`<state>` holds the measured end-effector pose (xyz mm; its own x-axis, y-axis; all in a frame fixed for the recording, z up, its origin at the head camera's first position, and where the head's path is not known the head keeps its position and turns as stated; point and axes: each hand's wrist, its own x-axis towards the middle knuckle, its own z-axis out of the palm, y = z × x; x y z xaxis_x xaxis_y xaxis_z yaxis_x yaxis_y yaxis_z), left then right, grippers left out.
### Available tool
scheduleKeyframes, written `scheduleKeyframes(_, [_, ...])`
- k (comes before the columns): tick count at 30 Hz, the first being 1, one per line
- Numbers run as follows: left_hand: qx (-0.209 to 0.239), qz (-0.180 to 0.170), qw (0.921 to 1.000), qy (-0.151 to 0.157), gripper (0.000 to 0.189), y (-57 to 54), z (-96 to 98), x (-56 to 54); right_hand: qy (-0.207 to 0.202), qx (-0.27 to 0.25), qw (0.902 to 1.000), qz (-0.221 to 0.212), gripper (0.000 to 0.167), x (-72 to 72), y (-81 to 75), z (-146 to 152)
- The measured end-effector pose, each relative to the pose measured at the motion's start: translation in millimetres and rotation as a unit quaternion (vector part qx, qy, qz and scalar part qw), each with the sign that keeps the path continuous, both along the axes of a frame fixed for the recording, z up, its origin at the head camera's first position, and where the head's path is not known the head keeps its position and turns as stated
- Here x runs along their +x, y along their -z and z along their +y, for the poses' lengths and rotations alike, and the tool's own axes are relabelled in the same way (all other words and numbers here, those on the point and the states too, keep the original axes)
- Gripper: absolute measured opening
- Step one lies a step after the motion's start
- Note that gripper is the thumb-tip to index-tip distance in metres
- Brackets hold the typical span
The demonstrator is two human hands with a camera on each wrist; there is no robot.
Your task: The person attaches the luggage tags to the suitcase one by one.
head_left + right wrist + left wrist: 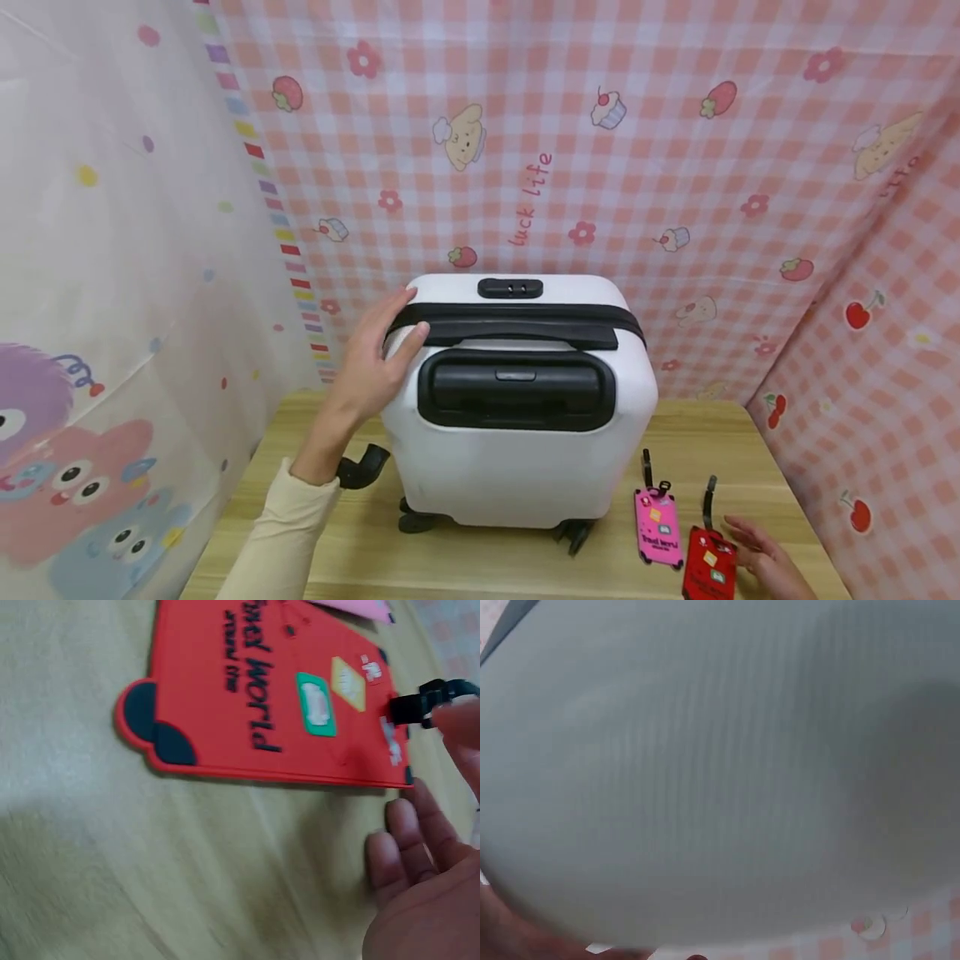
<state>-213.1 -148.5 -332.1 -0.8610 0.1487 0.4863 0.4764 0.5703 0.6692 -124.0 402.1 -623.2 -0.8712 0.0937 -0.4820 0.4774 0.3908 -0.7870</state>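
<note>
A white hard-shell suitcase stands upright on the wooden table. Its black carry handle and recessed pull handle face me. My left hand rests on its upper left corner, fingers and thumb spread over the edge. In the left wrist view the pale suitcase shell fills nearly everything. At the lower right lies a red luggage tag with a black strap. My right hand is beside it, fingertips right at its edge and strap, as the right wrist view shows close up. Left of it lies a pink luggage tag.
The wooden table carries everything. A pink checked cloth hangs behind the suitcase, with more printed cloth on both sides. A small black combination lock is set into the suitcase top. Black wheels show beneath it.
</note>
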Motion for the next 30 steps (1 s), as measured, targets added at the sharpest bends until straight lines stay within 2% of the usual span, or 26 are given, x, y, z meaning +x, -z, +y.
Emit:
scheduleKeyframes(5, [0.014, -0.025, 0.9996, 0.003, 0.057, 3.1, 4.8, 0.0, 0.015, 0.033, 0.9992, 0.014, 0.066, -0.1, 8.6, 0.0])
scheduleKeyframes(11, [0.024, -0.037, 0.9989, 0.015, 0.064, 6.0, 4.7, 1.6, 0.059, 0.005, 0.9982, 0.011, 0.083, -0.1, 20.9, -3.7])
scheduleKeyframes(15, [0.033, -0.04, 0.9984, 0.022, 0.064, 8.9, 4.1, 2.0, 0.06, 0.025, 0.9976, 0.025, 0.088, 2.4, 26.0, -6.0])
scheduleKeyframes(23, [0.05, -0.064, 0.9962, 0.032, 0.058, 12.3, -0.7, 1.8, 0.062, 0.076, 0.9938, 0.053, 0.069, 0.0, 24.0, -12.5])
scheduleKeyframes(28, [0.043, -0.057, 0.9968, 0.037, 0.058, 13.1, -2.0, 1.4, 0.058, 0.111, 0.9904, 0.058, 0.059, -0.7, 16.2, -11.5])
scheduleKeyframes(30, [0.039, -0.051, 0.9972, 0.039, 0.058, 13.0, -1.5, 1.3, 0.064, 0.102, 0.991, 0.058, 0.058, -0.8, 14.8, -10.7])
